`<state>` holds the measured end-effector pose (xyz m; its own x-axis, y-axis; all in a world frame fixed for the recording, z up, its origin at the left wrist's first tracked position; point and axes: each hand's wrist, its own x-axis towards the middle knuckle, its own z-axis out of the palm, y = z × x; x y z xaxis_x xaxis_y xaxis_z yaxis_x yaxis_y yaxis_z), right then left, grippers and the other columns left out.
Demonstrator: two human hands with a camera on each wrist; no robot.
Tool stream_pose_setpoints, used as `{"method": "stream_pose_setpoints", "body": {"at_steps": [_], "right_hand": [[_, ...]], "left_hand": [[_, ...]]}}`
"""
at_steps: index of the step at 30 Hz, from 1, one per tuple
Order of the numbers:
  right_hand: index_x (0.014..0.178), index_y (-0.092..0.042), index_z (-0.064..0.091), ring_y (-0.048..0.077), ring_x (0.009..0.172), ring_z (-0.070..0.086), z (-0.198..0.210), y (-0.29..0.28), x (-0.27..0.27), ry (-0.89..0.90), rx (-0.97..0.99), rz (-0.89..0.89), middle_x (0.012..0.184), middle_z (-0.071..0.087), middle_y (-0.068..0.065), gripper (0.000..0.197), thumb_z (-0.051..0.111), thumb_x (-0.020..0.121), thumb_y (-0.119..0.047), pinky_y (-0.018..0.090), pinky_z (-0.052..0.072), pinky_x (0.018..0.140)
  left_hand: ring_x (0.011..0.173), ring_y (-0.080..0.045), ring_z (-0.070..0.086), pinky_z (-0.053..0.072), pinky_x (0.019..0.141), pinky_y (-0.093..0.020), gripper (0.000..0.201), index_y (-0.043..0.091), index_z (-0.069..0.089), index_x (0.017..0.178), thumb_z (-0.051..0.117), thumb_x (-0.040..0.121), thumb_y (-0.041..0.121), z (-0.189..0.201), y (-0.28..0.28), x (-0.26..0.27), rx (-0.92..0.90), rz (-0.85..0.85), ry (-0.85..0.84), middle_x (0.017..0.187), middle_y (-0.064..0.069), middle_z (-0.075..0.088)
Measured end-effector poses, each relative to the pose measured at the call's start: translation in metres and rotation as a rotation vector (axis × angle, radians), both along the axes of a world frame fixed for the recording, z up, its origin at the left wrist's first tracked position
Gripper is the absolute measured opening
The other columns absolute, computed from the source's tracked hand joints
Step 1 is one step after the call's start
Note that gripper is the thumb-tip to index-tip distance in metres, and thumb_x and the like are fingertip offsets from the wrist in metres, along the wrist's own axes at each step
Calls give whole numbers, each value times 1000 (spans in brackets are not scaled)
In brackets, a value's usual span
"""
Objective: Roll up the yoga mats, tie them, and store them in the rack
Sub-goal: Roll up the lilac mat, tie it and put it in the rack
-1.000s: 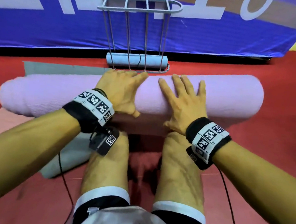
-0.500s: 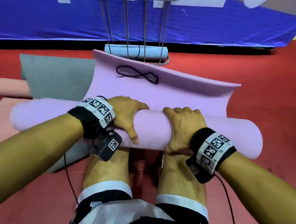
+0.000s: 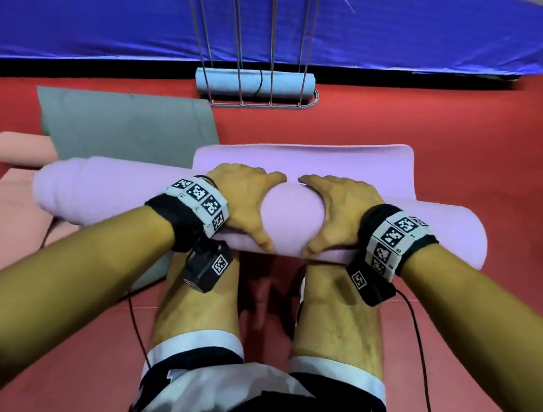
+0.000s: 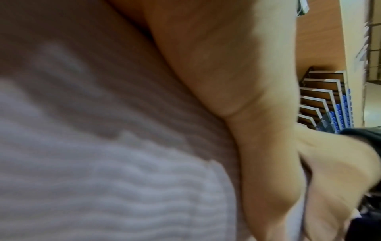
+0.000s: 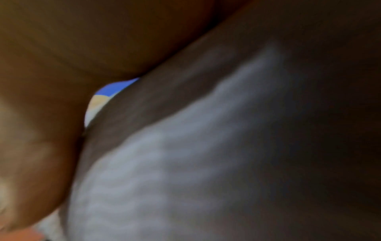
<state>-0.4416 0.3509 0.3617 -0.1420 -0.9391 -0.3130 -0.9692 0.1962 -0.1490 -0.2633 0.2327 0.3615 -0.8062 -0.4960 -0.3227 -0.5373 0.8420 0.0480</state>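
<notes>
- Step in hand: rolling. The lilac yoga mat lies across the red floor as a thick roll just ahead of the person's knees; a short flat tail remains unrolled beyond it, so the roll is judged nearly complete.
- Left side of scene: a pink mat, partly rolled, and a grey mat spread flat lie on the floor, neither tied.
- Left hand: clamped over the top of the roll near its middle, fingers wrapped over the far side, thumb on the near side.
- Right hand: mirrors it just beside, grasping the roll the same way. The wrist views show only palm pressed on ribbed mat surface.
- Next move, as judged: take up the remaining tail while keeping even pressure from both hands so the ends stay flush, then hold the roll closed and tie it. No tie cord is visible at this moment.
- Storage: a wire rack stands beyond the mat, against a blue banner; a light blue rolled mat, banded, lies at its base.
- Room: sports-hall flooring; the left wrist view shows tiered seating.
</notes>
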Motion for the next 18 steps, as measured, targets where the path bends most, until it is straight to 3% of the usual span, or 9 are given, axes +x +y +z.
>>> {"method": "stream_pose_setpoints", "body": {"at_steps": [3, 5, 10, 13, 15, 18], "right_hand": [[157, -32, 18, 28, 138, 41, -13, 12, 11, 127, -55, 43, 156, 34, -1, 143, 81, 38, -80, 55, 28, 115], [156, -30, 15, 28, 139, 39, -21, 16, 20, 185, -57, 15, 156, 34, 0, 144, 81, 38, -79, 58, 24, 116], [140, -33, 36, 28, 114, 57, -14, -4, 12, 143, -79, -5, 126, 57, -2, 120, 81, 35, -70, 48, 44, 96], [136, -37, 41, 25, 103, 63, -4, -20, 0, 65, 5, -16, 111, 64, -6, 114, 80, 34, -68, 40, 52, 87], [137, -40, 42, 24, 100, 66, 1, -30, -6, 31, 49, -17, 108, 68, -7, 116, 81, 32, -67, 38, 56, 85], [140, -43, 40, 24, 105, 66, 1, -40, -11, 9, 66, -16, 116, 69, -6, 120, 83, 31, -67, 38, 55, 89]], "left_hand": [[93, -20, 61, 52, 83, -41, 103, 46, 44, 123, 69, 34, 91, 2, -9, -4, 66, 28, -13, 105, 15, 66], [95, -22, 62, 51, 84, -41, 109, 46, 43, 128, 68, 32, 93, 4, -12, -7, 87, 26, -44, 107, 14, 67], [110, -23, 61, 51, 92, -44, 115, 41, 41, 140, 68, 41, 93, -1, -12, -8, 26, 12, 10, 125, 8, 63], [129, -28, 49, 42, 104, -51, 136, 29, 22, 156, 67, 45, 94, -15, 2, -8, -173, -37, 16, 147, -2, 46], [142, -30, 35, 28, 116, -57, 140, 27, 7, 159, 72, 50, 88, -26, 12, -6, -244, -25, 4, 159, -7, 31], [148, -32, 25, 18, 118, -63, 142, 27, -2, 159, 79, 54, 77, -37, 15, -6, -305, -22, 15, 163, -10, 22]]}}
